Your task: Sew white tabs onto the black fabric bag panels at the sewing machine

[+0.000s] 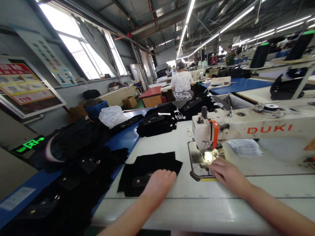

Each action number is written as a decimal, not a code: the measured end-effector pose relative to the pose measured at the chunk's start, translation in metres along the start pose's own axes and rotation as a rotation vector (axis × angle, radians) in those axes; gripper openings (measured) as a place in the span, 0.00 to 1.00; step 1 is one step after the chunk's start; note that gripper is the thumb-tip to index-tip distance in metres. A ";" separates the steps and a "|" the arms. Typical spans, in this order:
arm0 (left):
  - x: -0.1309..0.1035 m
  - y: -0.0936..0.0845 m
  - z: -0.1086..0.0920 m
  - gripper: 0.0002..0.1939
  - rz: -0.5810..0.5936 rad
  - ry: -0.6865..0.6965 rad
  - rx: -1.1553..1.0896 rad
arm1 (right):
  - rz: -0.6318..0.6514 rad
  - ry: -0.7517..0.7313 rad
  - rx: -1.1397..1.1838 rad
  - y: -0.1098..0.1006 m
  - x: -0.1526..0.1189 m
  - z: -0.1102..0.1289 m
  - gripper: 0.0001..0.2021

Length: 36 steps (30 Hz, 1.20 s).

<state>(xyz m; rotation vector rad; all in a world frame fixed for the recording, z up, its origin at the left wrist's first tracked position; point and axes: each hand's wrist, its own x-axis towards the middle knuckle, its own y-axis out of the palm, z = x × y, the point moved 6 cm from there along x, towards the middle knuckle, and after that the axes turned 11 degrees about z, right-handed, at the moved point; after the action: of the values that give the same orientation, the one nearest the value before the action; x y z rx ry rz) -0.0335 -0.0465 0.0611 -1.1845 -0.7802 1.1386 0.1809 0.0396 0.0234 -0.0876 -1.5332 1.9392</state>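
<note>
A black fabric panel (151, 162) lies flat on the white sewing table, with a black tab and a small gold-coloured fitting on it. My left hand (158, 186) is closed over its near right edge, fingers curled down on the cloth. Beside the needle area of a white sewing machine (204, 131) is my right hand (227, 173), its fingertips pinched together over the metal needle plate (197, 160). Whatever those fingertips hold, perhaps thread, is too small to make out. The machine's lamp lights the plate under the presser foot.
Stacked black pieces (157, 119) lie at the table's far side. More black pieces (81, 177) cover the blue surface on the left, near a white plastic bag (112, 116). White labels or slips (244, 147) sit behind the machine head. A person (182, 82) sits ahead.
</note>
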 end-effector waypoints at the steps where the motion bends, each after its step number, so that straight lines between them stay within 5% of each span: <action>1: 0.005 0.009 -0.022 0.09 -0.007 0.037 -0.021 | 0.003 0.000 -0.007 0.000 0.001 0.001 0.13; 5: 0.018 0.014 -0.060 0.10 -0.081 0.056 -0.122 | 0.009 -0.014 -0.058 -0.002 0.004 0.003 0.11; 14: 0.030 -0.021 -0.033 0.19 -0.503 -0.180 -0.616 | 0.049 0.011 -0.104 -0.004 0.009 0.002 0.10; 20: 0.032 -0.016 -0.044 0.16 -0.343 0.087 -0.656 | 0.117 -0.065 -0.114 -0.004 0.009 0.011 0.10; 23: 0.035 -0.006 -0.027 0.17 -0.343 0.059 -0.542 | 0.040 -0.040 -0.079 -0.009 0.007 0.010 0.11; 27: 0.044 0.020 -0.022 0.25 -0.154 0.101 -0.332 | -0.094 -0.038 -0.047 -0.016 0.003 0.016 0.12; 31: 0.046 0.034 -0.026 0.27 -0.082 0.098 -0.296 | 0.038 -0.081 -0.051 -0.009 0.003 0.030 0.10; 36: 0.041 0.025 -0.029 0.26 -0.085 0.078 -0.313 | 0.080 -0.076 -0.026 -0.008 -0.001 0.034 0.10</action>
<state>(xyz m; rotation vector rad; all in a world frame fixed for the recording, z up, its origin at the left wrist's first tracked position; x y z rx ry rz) -0.0018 -0.0168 0.0264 -1.4317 -0.9633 0.9150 0.1700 0.0112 0.0409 -0.0894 -1.6274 2.0057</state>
